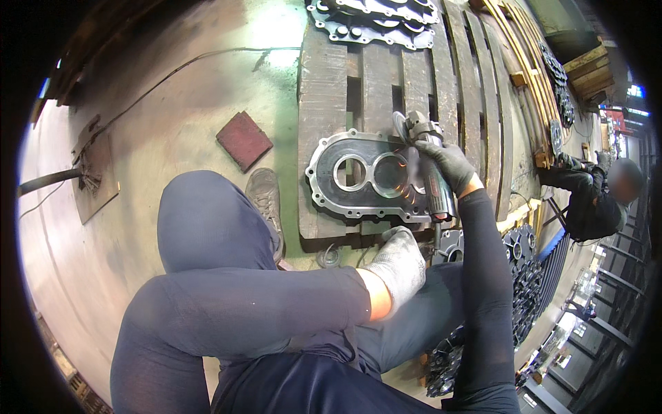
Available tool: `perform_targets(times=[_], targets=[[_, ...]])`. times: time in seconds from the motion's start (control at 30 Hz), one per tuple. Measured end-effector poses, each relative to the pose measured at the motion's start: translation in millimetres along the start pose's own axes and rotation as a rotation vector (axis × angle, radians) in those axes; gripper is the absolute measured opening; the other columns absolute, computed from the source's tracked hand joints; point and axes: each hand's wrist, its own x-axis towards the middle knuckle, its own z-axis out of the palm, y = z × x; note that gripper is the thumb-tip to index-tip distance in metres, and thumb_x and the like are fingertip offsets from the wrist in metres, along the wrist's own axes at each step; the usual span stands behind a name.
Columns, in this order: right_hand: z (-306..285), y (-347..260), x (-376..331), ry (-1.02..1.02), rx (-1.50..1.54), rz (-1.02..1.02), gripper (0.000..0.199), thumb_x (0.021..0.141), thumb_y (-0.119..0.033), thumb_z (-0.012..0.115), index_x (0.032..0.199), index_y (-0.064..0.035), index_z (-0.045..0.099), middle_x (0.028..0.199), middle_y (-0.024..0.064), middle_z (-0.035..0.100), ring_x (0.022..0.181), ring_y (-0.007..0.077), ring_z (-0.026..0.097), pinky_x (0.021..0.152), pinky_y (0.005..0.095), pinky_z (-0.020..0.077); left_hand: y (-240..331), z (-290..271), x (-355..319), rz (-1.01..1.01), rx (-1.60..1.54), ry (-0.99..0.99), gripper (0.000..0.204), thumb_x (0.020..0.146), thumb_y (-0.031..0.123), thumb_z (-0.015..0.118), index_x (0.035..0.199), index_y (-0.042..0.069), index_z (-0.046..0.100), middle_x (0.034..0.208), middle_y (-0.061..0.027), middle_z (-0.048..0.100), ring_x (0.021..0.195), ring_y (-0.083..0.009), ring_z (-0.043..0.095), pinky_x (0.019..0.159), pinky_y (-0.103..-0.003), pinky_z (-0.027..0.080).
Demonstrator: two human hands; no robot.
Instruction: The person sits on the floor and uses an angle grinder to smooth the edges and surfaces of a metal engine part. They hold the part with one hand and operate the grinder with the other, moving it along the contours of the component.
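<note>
Two hands: both gloved and both busy; the right hand (452,164) is wrapped shut around the body of an angle grinder (426,162), and the left hand (400,265) rests curled low at the pallet's near edge, though whether it grips anything I cannot tell.
Workpiece: a flat metal cover plate (369,176) with two large round holes and a ring of small bolt holes lies on a wooden pallet (386,83), just past 12 o'clock from the person's knees.
Grinder contact: the disc meets the plate's right-hand part, at about 3 o'clock on the plate, where an orange glow and a blur of sparks show.
Progress: judging by the glow, grinding is under way at the right hole; the left hole's rim looks bright and clean, but how much of the surface is finished is too hard to read.
Right arm: sleeved, reaching up from 5 o'clock, wrist bent over the tool.
Left arm: crosses the lap from 9 o'clock toward the pallet edge.
Nearby: more plates (372,21) at 12 o'clock; a second person (593,196) crouches at 3 o'clock.
</note>
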Motion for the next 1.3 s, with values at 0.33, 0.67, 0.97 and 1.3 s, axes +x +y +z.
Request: perform_targets(times=[0.33,0.67,0.97,1.3], targets=[[23,-7,19,-0.062,-0.08,-0.046,0.056,0.095,-0.042,0.09,0.123,0.0053,0.079,0.103,0.0126,0.08,0.085,0.0186,0.075,0.078,0.0353,0.0609,-1,-22,-3,0.096,-0.045,-0.13,0.032,0.102,0.023,0.07,0.127,0.011,0.086,0.113,-0.0116,0.083,0.102,-0.0377,0.076,0.078,-0.063,0.054],[58,-28,14,-0.05,-0.111,-0.048,0.057,0.092,-0.044,0.092,0.119,0.0045,0.079,0.098,0.0111,0.079,0.078,0.0195,0.074,0.073,0.036,0.0607,1,-15,-10,0.034,-0.065,-0.025,0.029,0.096,0.021,0.071,0.116,0.01,0.088,0.105,-0.0092,0.084,0.099,-0.0329,0.079,0.084,-0.057,0.054],[64,-30,13,-0.077,-0.162,-0.074,0.06,0.095,-0.042,0.091,0.129,0.005,0.074,0.104,0.0105,0.079,0.084,0.0187,0.076,0.075,0.034,0.0613,1,-22,-17,0.067,-0.052,-0.05,0.03,0.099,0.022,0.069,0.119,0.009,0.087,0.108,-0.0149,0.083,0.102,-0.0365,0.077,0.084,-0.058,0.054],[95,-44,0,-0.122,-0.118,-0.02,0.062,0.091,-0.04,0.094,0.129,0.0045,0.073,0.099,0.0152,0.079,0.074,0.0234,0.076,0.066,0.0387,0.0636,2,-19,-16,0.054,-0.029,-0.051,0.029,0.101,0.021,0.069,0.122,0.01,0.087,0.111,-0.0101,0.084,0.103,-0.033,0.078,0.083,-0.058,0.056]])
